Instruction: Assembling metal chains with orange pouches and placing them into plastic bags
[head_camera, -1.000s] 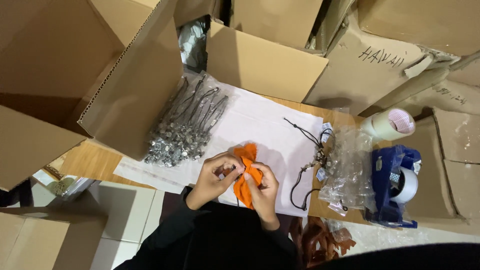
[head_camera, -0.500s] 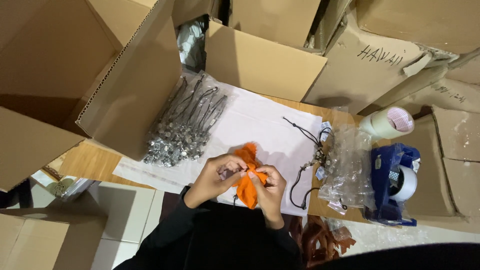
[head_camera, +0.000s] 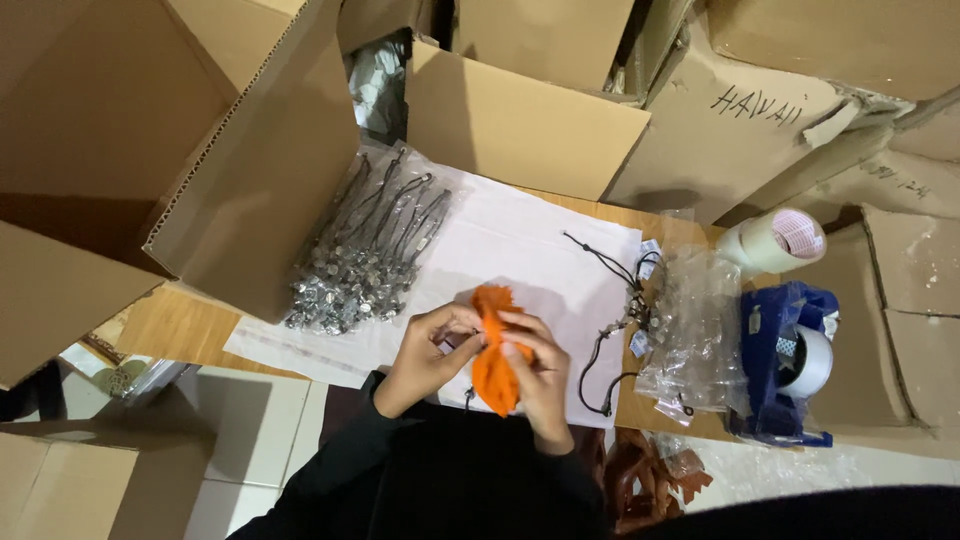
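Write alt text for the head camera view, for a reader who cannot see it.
Seen from above, a person's left hand and right hand hold a small orange pouch over a white sheet on a wooden table. A pile of metal charms on cords lies to the left, clear bags and a blue tape dispenser to the right, with cardboard boxes all around.

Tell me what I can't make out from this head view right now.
- Orange pouch: its lower part is covered by the right hand and left hand; contents hidden.
- Small metal pieces in the clear bag: too small to identify.
- Brown items below the table edge: partly hidden by the dark sleeve, unclear.
- Tape dispenser: a clear plastic bag overlaps its left side.
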